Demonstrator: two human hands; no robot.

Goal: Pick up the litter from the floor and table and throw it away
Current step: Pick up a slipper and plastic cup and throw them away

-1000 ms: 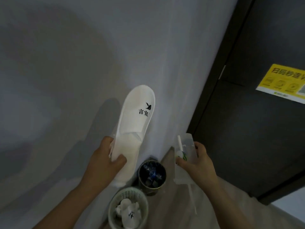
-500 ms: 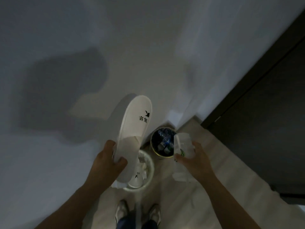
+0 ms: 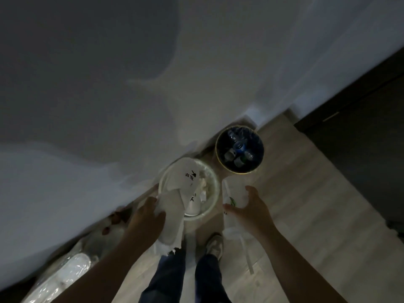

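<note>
The white slipper (image 3: 175,204) carries a black print near its toe: a small bird-like mark above two characters, too blurred to read. A similar black mark shows on a white item already lying inside the white mesh bin (image 3: 215,193). The slipper's long axis runs from its heel, on the person's side of the bin, to its toe, which points towards the wall (image 3: 131,84) and lies over the bin's open mouth. The left hand (image 3: 146,219) grips the heel end, fingers and thumb curled round the sole's edge.

Just right of the white bin, the right hand (image 3: 251,211) pinches a clear plastic wrapper (image 3: 235,192) with a green mark I cannot read; a thin white strip hangs below it. Beyond the white bin, close beside it against the wall, stands a dark bin with a gold rim (image 3: 218,159), holding plastic bottles (image 3: 239,147). Nearer than the white bin, the person's shoes (image 3: 215,246) stand on the pale wooden floor (image 3: 306,215).
</note>
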